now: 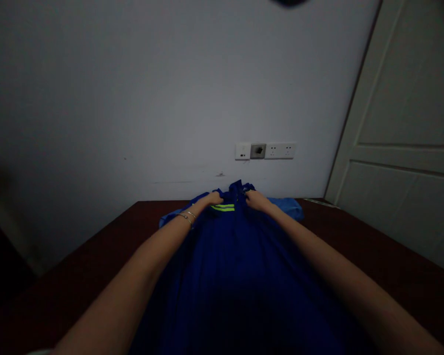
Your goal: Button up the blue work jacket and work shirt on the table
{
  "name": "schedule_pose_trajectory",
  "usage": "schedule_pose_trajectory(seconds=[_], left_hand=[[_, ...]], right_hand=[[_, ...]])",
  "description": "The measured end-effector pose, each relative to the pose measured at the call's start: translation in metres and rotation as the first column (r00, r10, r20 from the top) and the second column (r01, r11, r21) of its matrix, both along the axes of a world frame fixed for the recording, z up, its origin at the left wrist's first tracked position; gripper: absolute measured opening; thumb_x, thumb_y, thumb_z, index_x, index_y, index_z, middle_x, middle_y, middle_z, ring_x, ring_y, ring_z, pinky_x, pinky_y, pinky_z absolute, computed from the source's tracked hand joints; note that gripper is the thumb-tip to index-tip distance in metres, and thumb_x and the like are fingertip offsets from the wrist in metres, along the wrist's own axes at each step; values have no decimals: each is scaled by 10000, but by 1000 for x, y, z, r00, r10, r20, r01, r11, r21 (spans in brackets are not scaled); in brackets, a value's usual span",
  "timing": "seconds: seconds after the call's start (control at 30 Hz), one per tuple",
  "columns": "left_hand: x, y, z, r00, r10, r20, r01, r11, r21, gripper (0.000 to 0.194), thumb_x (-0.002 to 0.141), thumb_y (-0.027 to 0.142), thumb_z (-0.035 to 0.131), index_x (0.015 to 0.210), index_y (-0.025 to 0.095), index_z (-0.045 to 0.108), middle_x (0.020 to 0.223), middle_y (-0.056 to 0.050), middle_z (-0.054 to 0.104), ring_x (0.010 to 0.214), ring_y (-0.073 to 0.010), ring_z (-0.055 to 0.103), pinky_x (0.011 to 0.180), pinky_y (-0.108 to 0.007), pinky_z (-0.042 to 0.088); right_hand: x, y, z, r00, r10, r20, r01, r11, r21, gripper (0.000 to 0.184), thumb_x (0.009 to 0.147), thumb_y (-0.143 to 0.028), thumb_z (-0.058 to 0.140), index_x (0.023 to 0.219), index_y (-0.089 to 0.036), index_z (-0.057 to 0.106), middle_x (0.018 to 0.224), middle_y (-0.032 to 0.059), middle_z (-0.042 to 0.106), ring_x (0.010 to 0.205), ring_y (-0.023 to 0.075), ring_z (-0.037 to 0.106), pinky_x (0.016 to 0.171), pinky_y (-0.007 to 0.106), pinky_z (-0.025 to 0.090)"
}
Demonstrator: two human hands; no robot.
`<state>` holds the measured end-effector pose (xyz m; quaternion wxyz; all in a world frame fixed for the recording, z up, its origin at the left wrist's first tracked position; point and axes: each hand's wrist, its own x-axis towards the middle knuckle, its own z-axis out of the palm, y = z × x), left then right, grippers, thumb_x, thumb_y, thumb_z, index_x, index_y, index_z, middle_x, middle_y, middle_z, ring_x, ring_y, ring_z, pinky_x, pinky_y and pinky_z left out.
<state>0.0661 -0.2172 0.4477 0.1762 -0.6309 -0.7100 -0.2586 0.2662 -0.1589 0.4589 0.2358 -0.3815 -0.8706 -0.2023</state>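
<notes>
On the dark red, flat table [113,236], a deep blue cloth shirt with yellow-green stripes [225,246] is held in two spots

Your left hand [213,198] and right hand [257,200] each pinch its far end, with what looks like the collar [238,187] between them. Holding both sides probably helps pull the cloth straight. The collar end points away from you, at the plain pale wall [163,108], and the shirt's long way runs from you to that wall. Light blue cloth [292,208] pokes out at both sides.
</notes>
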Motion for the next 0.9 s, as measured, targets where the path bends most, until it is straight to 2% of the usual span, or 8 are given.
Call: schedule_pose_trajectory(seconds=[0.07, 0.2, 0.27, 0.33, 0.47, 0.57, 0.8, 0.9], left_hand=[[19, 17, -20, 1000, 16, -6, -17, 990, -142, 387, 823, 400, 500, 1049, 101, 596, 1079, -110, 610, 1000, -244, 558, 859, -308, 441], [23, 34, -65, 996, 88, -5, -87, 968, -236, 648, 836, 552, 322, 1335, 140, 349, 1398, -192, 286, 1265, -372, 275, 987, -523, 262], [15, 41, -79, 997, 77, -17, -78, 966, -245, 687, 834, 593, 231, 1385, 182, 243, 1447, -163, 158, 1311, -364, 140, 1019, -545, 161], [6, 48, -84, 998, 55, -27, -59, 973, -222, 686, 828, 613, 184, 1396, 229, 202, 1462, -129, 127, 1325, -346, 87, 1030, -543, 111], [-5, 60, -85, 998, 42, -38, -47, 986, -163, 661, 822, 626, 182, 1386, 283, 213, 1462, -97, 162, 1327, -330, 118, 1025, -535, 128], [-8, 64, -87, 998, 37, -56, -43, 993, -107, 610, 838, 599, 206, 1372, 307, 245, 1451, -77, 216, 1321, -308, 170, 1026, -506, 166], [-8, 64, -90, 998, 67, -9, -66, 995, 80, 413, 872, 380, 328, 1242, 276, 479, 1314, -30, 458, 1206, -222, 388, 1004, -373, 279], [-6, 64, -89, 996, 87, 3, -87, 989, 120, 382, 863, 335, 354, 1197, 265, 528, 1271, -28, 503, 1168, -216, 423, 988, -359, 301]], right_hand=[[-11, 7, -23, 1000, -27, -1, 27, 999, -18, 350, 851, -191, 355, 1086, -60, 578, 1116, 205, 579, 1037, 241, 545, 891, 314, 374], [-2, 28, -77, 996, -85, -1, 85, 995, -45, 482, 881, -332, 341, 1284, -79, 422, 1304, 208, 428, 1212, 298, 386, 970, 420, 295], [11, 38, -96, 997, -72, -7, 71, 995, -64, 544, 887, -411, 304, 1354, -132, 326, 1388, 165, 327, 1279, 291, 282, 1015, 440, 220], [22, 44, -108, 998, -50, -27, 47, 995, -89, 557, 892, -446, 264, 1378, -176, 281, 1421, 126, 277, 1304, 274, 232, 1034, 435, 180], [32, 46, -114, 997, -32, -65, 23, 990, -136, 534, 896, -443, 246, 1377, -212, 286, 1433, 90, 263, 1313, 251, 216, 1039, 425, 167], [31, 44, -116, 994, -39, -104, 27, 993, -111, 524, 897, -427, 249, 1368, -207, 308, 1420, 88, 293, 1306, 246, 234, 1040, 425, 165], [30, 40, -120, 986, -43, -161, 34, 998, -58, 503, 890, -395, 274, 1342, -193, 362, 1387, 99, 354, 1283, 232, 287, 1035, 409, 187], [30, 38, -119, 985, -39, -167, 29, 998, -65, 500, 889, -388, 277, 1340, -192, 367, 1384, 99, 360, 1280, 230, 294, 1032, 410, 192]])
